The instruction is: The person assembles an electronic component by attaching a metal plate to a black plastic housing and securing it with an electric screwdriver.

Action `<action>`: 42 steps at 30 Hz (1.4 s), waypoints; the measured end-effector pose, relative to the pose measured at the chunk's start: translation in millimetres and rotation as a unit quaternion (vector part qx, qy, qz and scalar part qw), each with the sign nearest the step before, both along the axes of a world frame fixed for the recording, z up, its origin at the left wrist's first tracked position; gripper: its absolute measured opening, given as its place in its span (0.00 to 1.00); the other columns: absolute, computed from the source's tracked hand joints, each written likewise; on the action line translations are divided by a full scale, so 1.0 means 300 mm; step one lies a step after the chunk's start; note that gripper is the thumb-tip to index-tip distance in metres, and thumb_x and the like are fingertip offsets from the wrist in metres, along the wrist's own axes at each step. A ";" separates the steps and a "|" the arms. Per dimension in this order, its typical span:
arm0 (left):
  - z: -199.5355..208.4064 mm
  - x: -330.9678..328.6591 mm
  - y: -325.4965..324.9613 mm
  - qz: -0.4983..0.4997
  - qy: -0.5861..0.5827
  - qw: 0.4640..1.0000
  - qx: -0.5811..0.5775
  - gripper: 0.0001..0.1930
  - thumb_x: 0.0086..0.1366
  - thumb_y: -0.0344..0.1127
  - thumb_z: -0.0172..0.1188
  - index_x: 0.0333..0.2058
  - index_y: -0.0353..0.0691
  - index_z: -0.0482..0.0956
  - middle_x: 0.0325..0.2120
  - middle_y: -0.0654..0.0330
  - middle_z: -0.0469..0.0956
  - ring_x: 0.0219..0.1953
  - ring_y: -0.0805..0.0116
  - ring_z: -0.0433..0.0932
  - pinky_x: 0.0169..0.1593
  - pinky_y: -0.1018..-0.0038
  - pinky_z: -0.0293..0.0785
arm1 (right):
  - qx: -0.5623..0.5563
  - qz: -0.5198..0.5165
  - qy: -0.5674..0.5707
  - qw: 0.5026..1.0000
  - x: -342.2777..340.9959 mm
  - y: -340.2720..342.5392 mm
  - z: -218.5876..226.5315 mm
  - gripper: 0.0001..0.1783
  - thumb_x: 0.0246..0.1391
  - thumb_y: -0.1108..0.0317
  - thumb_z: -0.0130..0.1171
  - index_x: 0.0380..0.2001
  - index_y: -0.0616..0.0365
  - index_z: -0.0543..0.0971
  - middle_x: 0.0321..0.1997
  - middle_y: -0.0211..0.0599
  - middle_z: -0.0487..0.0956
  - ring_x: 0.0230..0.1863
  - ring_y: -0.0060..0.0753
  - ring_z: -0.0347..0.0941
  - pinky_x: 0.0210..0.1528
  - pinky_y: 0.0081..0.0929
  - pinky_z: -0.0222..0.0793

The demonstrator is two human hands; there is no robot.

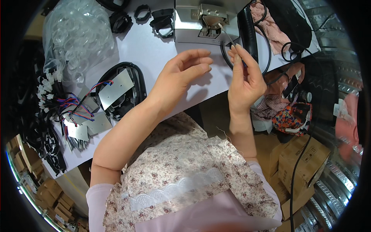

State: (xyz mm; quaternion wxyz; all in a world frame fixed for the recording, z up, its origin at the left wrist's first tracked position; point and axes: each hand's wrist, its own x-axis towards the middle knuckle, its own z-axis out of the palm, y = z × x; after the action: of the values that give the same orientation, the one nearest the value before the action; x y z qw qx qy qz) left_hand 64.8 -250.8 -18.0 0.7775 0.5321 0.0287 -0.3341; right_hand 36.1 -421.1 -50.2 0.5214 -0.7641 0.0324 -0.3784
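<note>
My right hand [245, 79] pinches a thin grey stick-like piece [228, 36] between thumb and fingertips. The piece's small pale tip points up at the opening in the front of a silver metal machine [187, 29]; I cannot tell whether it touches. My left hand [181, 71] hovers over the near table edge, its fingers loosely bent and the thumb apart, with nothing visible in it. Left of it lies a black oval housing [143, 83] with a flat metal plate [116, 89] and red and blue wires on it.
A clear plastic bag [79, 34] of transparent rings lies at the far left, above bundled wires with white connectors [48, 85]. Black ring-shaped parts [142, 13] sit behind. Right of the machine are black cables and a pink cloth [270, 31]. Cardboard boxes [301, 162] stand below right.
</note>
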 end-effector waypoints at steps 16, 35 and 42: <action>-0.006 0.043 -0.042 0.039 -0.018 0.997 -0.068 0.28 0.69 0.32 0.61 0.63 0.28 0.65 0.56 0.52 0.74 0.57 0.67 0.75 0.63 0.74 0.69 | -0.472 0.186 -0.001 0.862 0.139 -0.207 0.298 0.14 0.52 0.82 0.59 0.42 0.58 0.84 0.40 0.41 0.85 0.39 0.40 0.83 0.41 0.30 0.78; 0.000 0.056 -0.054 0.052 0.000 0.995 -0.084 0.28 0.67 0.32 0.63 0.62 0.29 0.66 0.55 0.52 0.76 0.57 0.67 0.76 0.62 0.75 0.71 | -0.271 0.120 0.111 0.949 0.001 -0.157 0.197 0.14 0.59 0.75 0.63 0.48 0.58 0.82 0.38 0.41 0.85 0.34 0.37 0.83 0.37 0.28 0.76; -0.014 0.062 -0.049 0.049 0.000 0.995 -0.085 0.27 0.67 0.31 0.63 0.61 0.28 0.67 0.55 0.51 0.76 0.57 0.66 0.76 0.62 0.75 0.71 | -0.416 0.028 0.097 0.903 0.006 -0.135 0.174 0.10 0.57 0.74 0.65 0.43 0.56 0.83 0.26 0.36 0.78 0.24 0.38 0.74 0.27 0.33 0.68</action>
State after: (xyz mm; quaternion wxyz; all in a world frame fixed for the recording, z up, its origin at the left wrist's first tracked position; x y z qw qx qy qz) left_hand 83.4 -265.6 -22.1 0.8351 0.4622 0.0262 -0.2972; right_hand 37.8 -461.5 2.0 0.1603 -0.9453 -0.0992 -0.2664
